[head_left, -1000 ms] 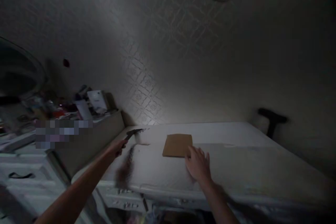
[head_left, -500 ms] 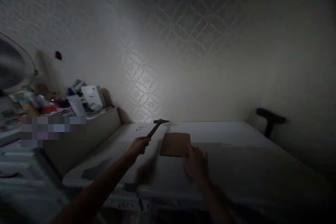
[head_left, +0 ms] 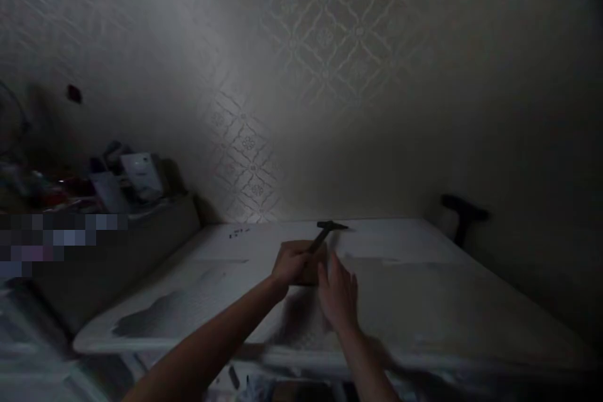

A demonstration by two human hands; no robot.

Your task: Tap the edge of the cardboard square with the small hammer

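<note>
Head view, light: very dim; only the middle of the white tabletop (head_left: 405, 276) and the patterned wall (head_left: 301, 75) behind it are lit.
Left hand (head_left: 292, 264): closed in a fist round the handle of a hammer (head_left: 325, 233); the dark head sits at the far end, raised a little above the surface and pointing right.
Right hand (head_left: 336, 295): fingers loosely spread and laid down just right of the left hand; whether it grips anything cannot be told, it seems to press flat.
Brown board (head_left: 308, 273): a flat brown piece lying on the tabletop between and under the two hands, mostly hidden by them; only a sliver shows.
Small dark bits (head_left: 238, 232): a few specks, possibly nails, lie far left on the tabletop, well apart from the hands.
Left side: a lower shelf (head_left: 117, 226) crowded with boxes and clutter, too dark to name.
Far right: a dark T-shaped object (head_left: 464, 210) stands by the wall.
Risk, fingers: the right fingertips (head_left: 330, 264) lie very near the hammer's path; a stroke slightly off line would likely land on them.
Risk, light: the gloom makes aiming harder, so a miss seems more likely.
Risk, board: if the flat hand eases off, the board could skid on the smooth surface.
</note>
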